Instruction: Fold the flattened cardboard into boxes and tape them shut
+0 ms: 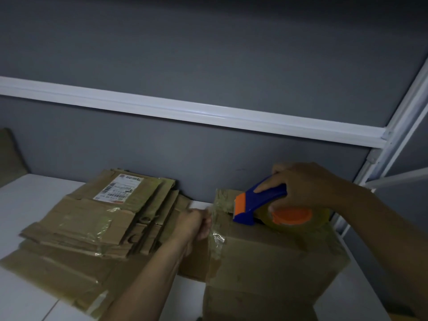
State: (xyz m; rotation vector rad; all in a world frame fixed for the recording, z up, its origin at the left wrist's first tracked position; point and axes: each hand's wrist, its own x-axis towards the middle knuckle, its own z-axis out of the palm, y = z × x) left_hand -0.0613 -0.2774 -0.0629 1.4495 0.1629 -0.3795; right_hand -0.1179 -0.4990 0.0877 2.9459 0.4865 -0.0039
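Pretty dim room for us today: a grey wall [208, 54] with a white rail [185, 112] running across it up behind the box [278, 256], and a white frame post [393, 135] off to the box's right. Everything sits on a white bench [27, 200].

Progress-wise, we'd say we're on box number one. It's folded up and standing with the flaps down, and we seem to be midway through taping the top. Our right hand [305, 184] is wrapped around the blue-and-orange tape dispenser [259, 202], which rests on top of the box toward its back edge. Our left hand [196, 224] is at the box's left side with the fingers curled. It looks to be pinching the loose tape strip [216, 223] that runs from the dispenser over the box's left edge and down. It's a bit blurry there, so we're not 100% sure.

What's left: lay this strip down and cut it. We can't see the box's underside, so no idea whether that's taped. Then there's the whole stack of flattened cardboard [92, 221] lying left of the box, several pieces deep, the top one carrying a white shipping label [118, 187] and old tape. None of those are folded yet, so it's early days by our guess.
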